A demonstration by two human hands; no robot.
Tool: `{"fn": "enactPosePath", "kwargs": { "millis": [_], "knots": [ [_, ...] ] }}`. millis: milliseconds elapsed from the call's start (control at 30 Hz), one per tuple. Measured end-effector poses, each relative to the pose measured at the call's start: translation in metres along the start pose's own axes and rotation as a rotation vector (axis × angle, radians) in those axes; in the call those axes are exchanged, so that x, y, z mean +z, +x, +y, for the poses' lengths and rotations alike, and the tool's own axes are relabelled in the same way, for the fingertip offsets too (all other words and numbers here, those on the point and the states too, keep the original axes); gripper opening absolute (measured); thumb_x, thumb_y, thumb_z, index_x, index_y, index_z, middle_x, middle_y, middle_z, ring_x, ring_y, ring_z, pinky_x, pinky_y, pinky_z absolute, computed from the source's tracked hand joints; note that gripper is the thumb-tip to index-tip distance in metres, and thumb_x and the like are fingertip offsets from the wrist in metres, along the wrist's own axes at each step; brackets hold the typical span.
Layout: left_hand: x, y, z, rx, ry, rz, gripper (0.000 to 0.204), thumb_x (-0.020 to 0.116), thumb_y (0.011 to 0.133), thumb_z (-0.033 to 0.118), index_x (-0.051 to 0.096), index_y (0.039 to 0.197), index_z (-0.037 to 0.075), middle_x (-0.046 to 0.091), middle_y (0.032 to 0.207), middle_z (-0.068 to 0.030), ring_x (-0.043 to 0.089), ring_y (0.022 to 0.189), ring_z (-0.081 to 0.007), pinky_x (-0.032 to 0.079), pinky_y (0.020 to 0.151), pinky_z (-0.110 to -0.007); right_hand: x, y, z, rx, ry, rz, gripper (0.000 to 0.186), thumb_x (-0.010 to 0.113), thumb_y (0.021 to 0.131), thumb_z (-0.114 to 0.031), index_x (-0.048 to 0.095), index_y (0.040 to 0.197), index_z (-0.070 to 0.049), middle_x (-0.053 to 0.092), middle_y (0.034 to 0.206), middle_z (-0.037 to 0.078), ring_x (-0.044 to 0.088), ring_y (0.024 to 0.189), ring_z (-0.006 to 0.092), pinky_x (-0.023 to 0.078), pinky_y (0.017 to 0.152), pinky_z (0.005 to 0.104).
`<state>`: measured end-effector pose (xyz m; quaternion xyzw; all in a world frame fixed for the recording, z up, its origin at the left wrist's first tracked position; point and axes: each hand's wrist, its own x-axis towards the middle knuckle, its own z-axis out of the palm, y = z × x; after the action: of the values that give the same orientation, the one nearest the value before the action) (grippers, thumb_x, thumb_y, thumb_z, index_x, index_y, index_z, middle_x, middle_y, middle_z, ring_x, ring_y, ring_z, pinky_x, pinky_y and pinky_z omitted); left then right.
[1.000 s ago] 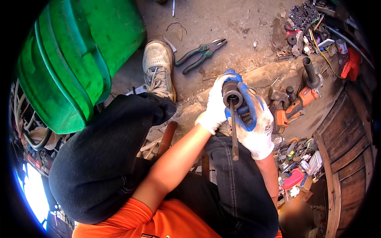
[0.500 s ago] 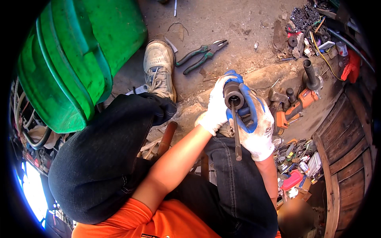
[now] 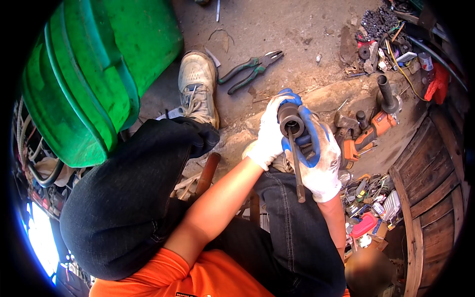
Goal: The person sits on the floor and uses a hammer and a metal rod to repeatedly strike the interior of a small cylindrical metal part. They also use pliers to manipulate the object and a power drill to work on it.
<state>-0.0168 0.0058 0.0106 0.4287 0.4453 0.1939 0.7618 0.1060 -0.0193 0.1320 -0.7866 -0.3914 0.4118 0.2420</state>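
Between my gloved hands is a dark hollow metal cylinder (image 3: 288,115), its round bore turned toward me. My left hand (image 3: 268,129), in a white glove with blue coating, is wrapped round its left and far side. A thin metal rod (image 3: 297,171) has its upper end at the bore and slants down over my right palm. My right hand (image 3: 321,166), gloved alike, is closed about the rod, with its thumb left of it and curled fingers on the right. One finger lies along the cylinder's right side. The exact grip on the rod is partly hidden.
Green-handled pliers (image 3: 251,70) lie on the dirt floor beyond my shoe (image 3: 198,81). A green plastic tub (image 3: 126,54) stands at left. Right of my hands are an orange power tool (image 3: 368,136) and an upright metal shaft (image 3: 386,93). Scrap is piled near wooden planks (image 3: 435,198).
The rod's lower end has shifted slightly right and nearer to me. My hands and the cylinder have barely moved.
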Motion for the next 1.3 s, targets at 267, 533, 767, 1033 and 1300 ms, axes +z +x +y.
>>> {"fn": "enactPosePath", "kwargs": {
  "millis": [267,533,767,1033,1300],
  "knots": [
    [-0.001,0.007,-0.002,0.001,-0.092,0.015,0.042,0.078,0.08,0.025,0.064,0.117,0.009,0.064,0.125,-0.0128,0.049,0.136,-0.0338,0.035,0.116,-0.046,0.0,-0.001,0.001,-0.079,-0.098,0.02,0.077,0.085,0.07,-0.02,0.055,0.138,0.0,0.064,0.117,0.025,0.067,0.101,0.0419,0.056,0.086,0.046],
    [-0.001,0.008,0.009,0.081,0.006,0.002,0.043,0.078,0.08,0.028,0.065,0.117,0.01,0.063,0.127,-0.0128,0.048,0.137,-0.0356,0.035,0.116,-0.048,-0.002,-0.003,-0.002,-0.005,-0.002,-0.017,0.078,0.085,0.069,-0.018,0.055,0.139,-0.002,0.064,0.114,0.022,0.066,0.1,0.0406,0.055,0.085,0.0462],
    [-0.002,0.01,0.006,0.104,-0.027,-0.005,0.043,0.077,0.081,0.03,0.064,0.117,0.009,0.063,0.127,-0.0124,0.047,0.137,-0.0358,0.035,0.116,-0.048,-0.002,-0.004,-0.002,0.011,-0.014,-0.036,0.08,0.085,0.068,-0.017,0.054,0.141,-0.004,0.063,0.115,0.021,0.065,0.101,0.0408,0.055,0.085,0.0468],
    [-0.001,0.009,0.006,0.065,-0.03,0.002,0.045,0.078,0.079,0.028,0.064,0.117,0.009,0.063,0.125,-0.0118,0.048,0.136,-0.0341,0.035,0.116,-0.047,-0.002,-0.001,-0.001,-0.052,-0.034,-0.011,0.079,0.084,0.069,-0.016,0.054,0.141,-0.003,0.063,0.116,0.021,0.065,0.102,0.041,0.055,0.086,0.0466],
    [-0.007,0.015,0.018,-0.068,0.128,-0.148,0.053,0.082,0.075,0.027,0.058,0.116,0.004,0.067,0.112,-0.0125,0.064,0.107,-0.0276,0.049,0.099,-0.04,-0.001,0.008,0.004,-0.008,0.001,0.121,0.068,0.08,0.081,-0.02,0.053,0.14,0.0,0.069,0.114,0.023,0.071,0.096,0.0348,0.057,0.084,0.041]
  ]
}}
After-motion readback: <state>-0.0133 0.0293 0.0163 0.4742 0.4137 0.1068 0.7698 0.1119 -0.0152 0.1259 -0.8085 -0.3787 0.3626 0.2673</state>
